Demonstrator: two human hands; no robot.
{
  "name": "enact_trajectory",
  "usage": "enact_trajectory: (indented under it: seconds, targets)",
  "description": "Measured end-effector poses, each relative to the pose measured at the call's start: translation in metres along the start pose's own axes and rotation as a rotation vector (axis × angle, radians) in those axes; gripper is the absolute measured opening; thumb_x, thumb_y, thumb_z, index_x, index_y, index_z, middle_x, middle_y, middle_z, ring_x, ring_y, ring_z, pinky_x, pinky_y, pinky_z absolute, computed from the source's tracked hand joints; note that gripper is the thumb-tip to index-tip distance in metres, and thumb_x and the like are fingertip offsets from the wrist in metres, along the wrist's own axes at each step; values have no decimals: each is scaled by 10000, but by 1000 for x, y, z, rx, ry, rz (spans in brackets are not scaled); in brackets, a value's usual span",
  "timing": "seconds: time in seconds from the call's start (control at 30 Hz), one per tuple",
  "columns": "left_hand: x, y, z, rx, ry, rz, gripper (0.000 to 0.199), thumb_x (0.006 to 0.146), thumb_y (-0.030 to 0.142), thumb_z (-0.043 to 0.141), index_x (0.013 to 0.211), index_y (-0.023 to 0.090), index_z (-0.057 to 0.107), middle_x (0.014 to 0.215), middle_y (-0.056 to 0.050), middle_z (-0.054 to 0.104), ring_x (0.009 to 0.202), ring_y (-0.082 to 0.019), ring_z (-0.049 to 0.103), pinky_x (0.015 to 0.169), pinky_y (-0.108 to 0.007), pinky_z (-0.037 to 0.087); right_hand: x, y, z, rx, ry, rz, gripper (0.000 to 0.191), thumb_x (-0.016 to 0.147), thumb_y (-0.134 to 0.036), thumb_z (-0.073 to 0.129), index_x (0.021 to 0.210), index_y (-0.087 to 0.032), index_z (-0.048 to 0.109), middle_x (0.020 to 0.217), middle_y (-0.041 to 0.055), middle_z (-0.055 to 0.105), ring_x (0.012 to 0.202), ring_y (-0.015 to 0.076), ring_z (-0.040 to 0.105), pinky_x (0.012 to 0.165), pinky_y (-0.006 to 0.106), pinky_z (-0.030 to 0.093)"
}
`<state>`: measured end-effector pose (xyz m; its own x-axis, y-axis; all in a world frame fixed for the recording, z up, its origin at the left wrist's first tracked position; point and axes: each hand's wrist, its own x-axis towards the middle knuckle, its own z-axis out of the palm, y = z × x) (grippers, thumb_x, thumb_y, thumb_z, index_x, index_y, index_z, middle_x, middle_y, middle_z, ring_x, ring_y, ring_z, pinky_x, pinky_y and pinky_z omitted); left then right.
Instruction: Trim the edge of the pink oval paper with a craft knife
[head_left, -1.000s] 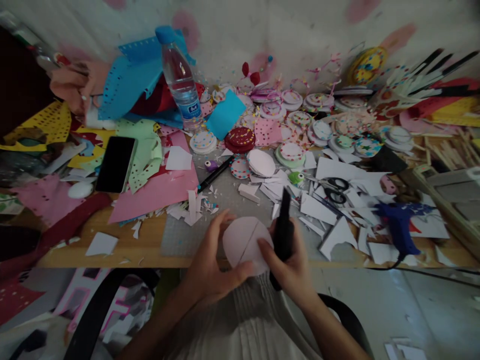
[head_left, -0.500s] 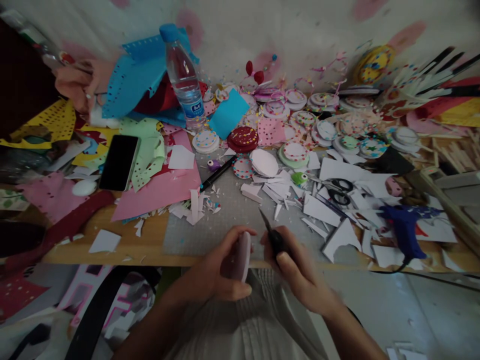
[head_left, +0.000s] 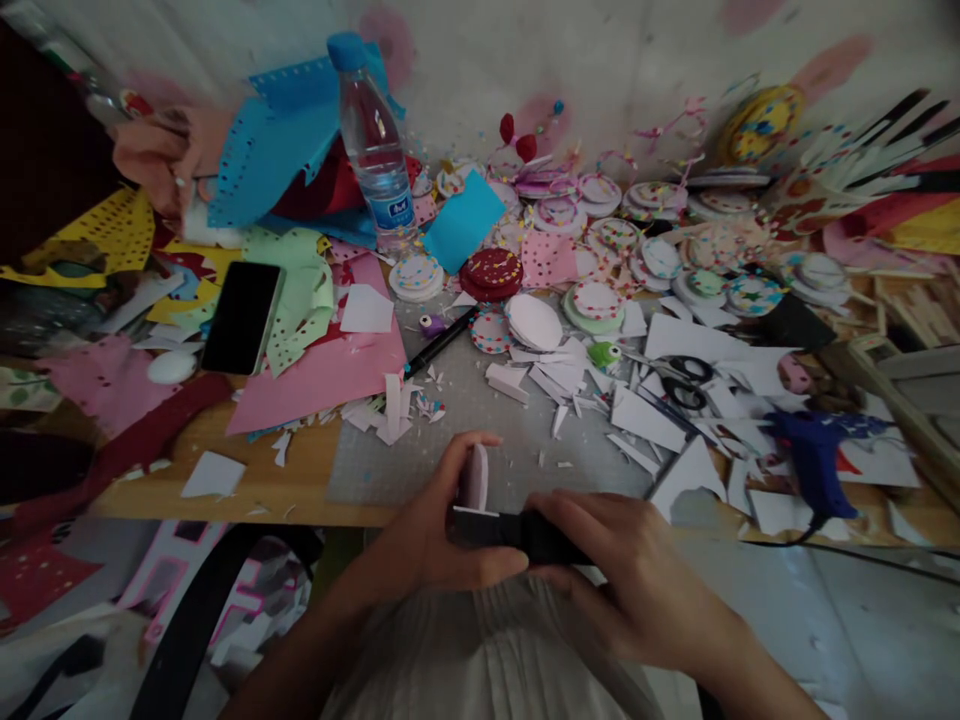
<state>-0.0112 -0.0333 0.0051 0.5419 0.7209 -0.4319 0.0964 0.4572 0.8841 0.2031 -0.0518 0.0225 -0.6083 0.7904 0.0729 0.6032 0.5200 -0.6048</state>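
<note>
Between the thumb and fingers of my left hand (head_left: 439,535) a thin pale pink-white foam or card disc (head_left: 478,476) stands on edge. My right hand (head_left: 630,570) is closed round the black handle of a craft knife (head_left: 546,537). Its blade points left and lies across the lower part of the disc, just above my left thumb. Whether the edge has gone into the disc cannot be made out. Both hands are over my lap at the table's front edge, in front of a grey cutting mat (head_left: 360,470).
White paper offcuts (head_left: 645,415), scissors (head_left: 684,382) and a blue glue gun (head_left: 806,460) lie to the right. Several decorated discs (head_left: 491,273) crowd the back. A water bottle (head_left: 375,150), a black pen (head_left: 442,342), a phone (head_left: 242,318) and coloured sheets (head_left: 330,375) are on the left.
The knife has swung from pointing up and away to pointing left, and its blade has come onto the disc. My right hand has turned over; the disc has shifted slightly left.
</note>
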Motion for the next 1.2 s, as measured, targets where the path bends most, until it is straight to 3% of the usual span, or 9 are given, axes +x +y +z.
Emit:
enact_trajectory:
  seconds: [0.27,0.5,0.73,0.83,0.97,1.1,1.2]
  targets:
    - [-1,0,1,137,33,56,782,655,174,684,1295,370,280,1070,2,370,806,-132,410,709,-274,393,0,-2,0,-4,-8,0,232,976,-360,402,1109,-200,504,841,47,699,630,200,637,524,300,372]
    - [3,-6,5,158,107,159,647,649,218,687,1210,318,381,1063,-5,422,859,-164,440,742,-290,401,-1,-3,1,-59,42,4,217,930,-307,451,1094,-182,519,805,59,704,581,208,633,501,313,382]
    - [3,-5,9,291,252,321,583,660,250,717,1161,279,420,1031,-10,418,866,-175,425,769,-293,388,-2,0,4,-61,130,48,234,954,-346,451,1109,-179,504,760,46,694,567,195,633,501,299,412]
    - [3,-5,7,197,169,264,675,652,349,772,1209,282,398,1120,-32,429,958,-204,450,819,-307,404,-3,3,2,-72,159,55,240,952,-355,473,1115,-179,499,751,42,689,566,195,629,504,299,412]
    - [4,-7,4,84,103,175,820,594,430,824,1265,305,368,1177,-41,425,936,-197,455,756,-276,412,-4,3,-4,-67,45,-18,239,952,-362,453,1102,-186,516,812,63,708,573,204,630,501,312,403]
    - [4,-8,3,121,90,148,764,641,351,788,1276,320,365,1182,-38,437,937,-191,463,757,-276,411,-4,2,-5,-54,4,-10,247,949,-361,434,1089,-186,538,836,76,717,585,216,636,499,321,398]
    - [5,-6,3,169,141,155,727,645,417,783,1247,302,392,1154,-38,455,970,-211,465,811,-309,416,-4,2,-3,-42,-1,27,254,926,-341,472,1116,-187,538,835,69,720,601,219,649,502,316,404]
